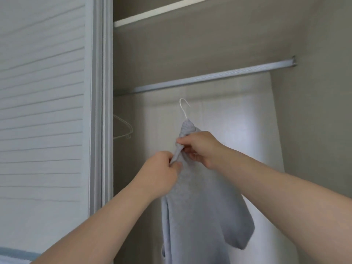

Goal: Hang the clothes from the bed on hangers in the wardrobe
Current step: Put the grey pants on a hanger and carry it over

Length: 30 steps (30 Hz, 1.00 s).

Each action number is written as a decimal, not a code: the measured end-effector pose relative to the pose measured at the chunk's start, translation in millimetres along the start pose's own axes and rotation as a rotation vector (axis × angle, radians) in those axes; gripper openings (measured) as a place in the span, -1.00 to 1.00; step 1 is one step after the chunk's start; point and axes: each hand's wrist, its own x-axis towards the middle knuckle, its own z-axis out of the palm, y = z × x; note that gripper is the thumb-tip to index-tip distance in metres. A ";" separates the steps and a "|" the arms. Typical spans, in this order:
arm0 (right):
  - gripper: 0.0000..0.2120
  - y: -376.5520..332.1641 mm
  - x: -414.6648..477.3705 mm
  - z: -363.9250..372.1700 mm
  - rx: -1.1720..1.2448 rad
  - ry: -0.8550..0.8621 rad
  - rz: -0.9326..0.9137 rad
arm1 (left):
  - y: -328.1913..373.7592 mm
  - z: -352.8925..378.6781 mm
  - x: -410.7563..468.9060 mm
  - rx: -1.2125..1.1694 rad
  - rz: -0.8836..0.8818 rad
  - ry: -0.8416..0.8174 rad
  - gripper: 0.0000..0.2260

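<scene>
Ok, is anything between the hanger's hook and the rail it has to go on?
Nothing visible. The hook above the sweater sits in open air below the rail; the white cloth hangs behind, and the spare hangers are off to the left.

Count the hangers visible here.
2. One white hanger is inside the grey garment, below the rail; one empty hanger hangs at left, cut off by the door. More may be hidden there.
</scene>
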 end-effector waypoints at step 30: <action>-0.69 -42.8 295.1 33.4 0.155 -0.357 -0.215 | -49.7 -37.4 248.1 0.642 -0.093 0.501 -0.77</action>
